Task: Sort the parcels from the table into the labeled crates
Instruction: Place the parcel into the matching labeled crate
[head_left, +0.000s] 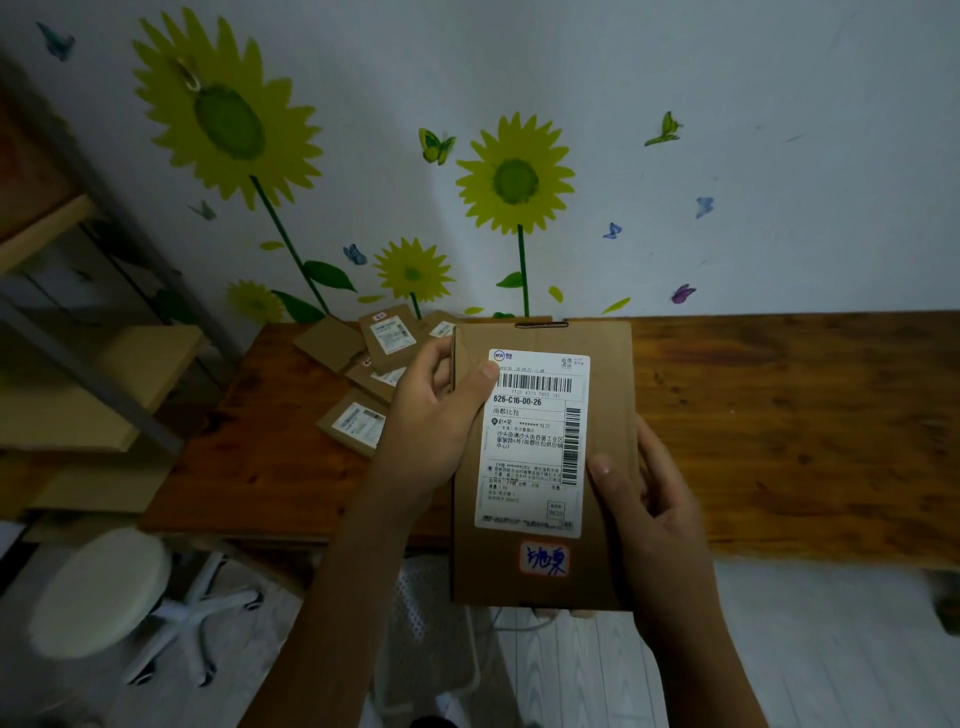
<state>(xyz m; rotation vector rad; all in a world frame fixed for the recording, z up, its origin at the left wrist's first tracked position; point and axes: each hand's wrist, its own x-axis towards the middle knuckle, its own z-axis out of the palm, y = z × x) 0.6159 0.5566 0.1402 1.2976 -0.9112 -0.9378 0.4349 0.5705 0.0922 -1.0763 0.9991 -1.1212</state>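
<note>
Gripping parcel (543, 462) upright, left hand (434, 415), right hand (649, 499), thumbs on front

The table (779, 415) stands against the wall (727, 104). Parcels (374, 364) lie on the table's far left corner. A shelf (78, 364) stands left of the table, a stool (98, 587) before its left end.
</note>
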